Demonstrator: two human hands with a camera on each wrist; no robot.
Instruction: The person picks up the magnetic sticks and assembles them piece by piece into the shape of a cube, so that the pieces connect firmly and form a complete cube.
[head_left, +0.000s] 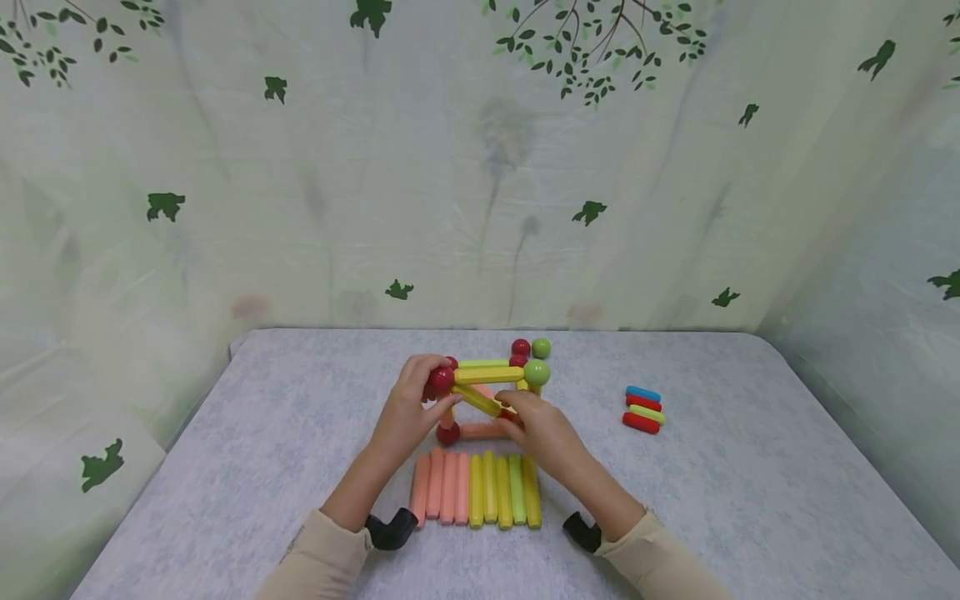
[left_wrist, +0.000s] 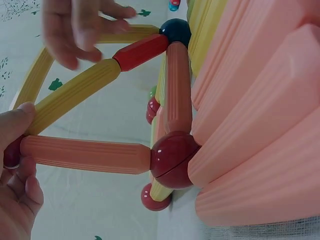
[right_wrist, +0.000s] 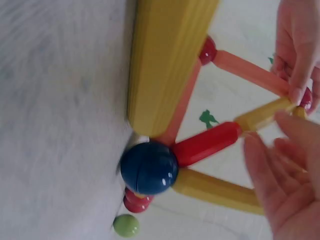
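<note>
Ball (head_left: 441, 381) (red, corner of frame (head_left: 489, 375)) pinched by left hand (head_left: 408, 404). Right hand (head_left: 551, 429) loosely spread beside yellow rod (left_wrist: 75, 95), green ball (head_left: 541, 347) near desk (head_left: 712, 467) far edge

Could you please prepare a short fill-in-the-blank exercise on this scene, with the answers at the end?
1. The ball that the left hand holds is ____ in colour.
2. In the right wrist view, the ball at the lower end of the short red rod is ____.
3. In the head view, the row of long sticks begins at its left end with ____ ones.

Missing words: red; dark blue; pink.
</note>
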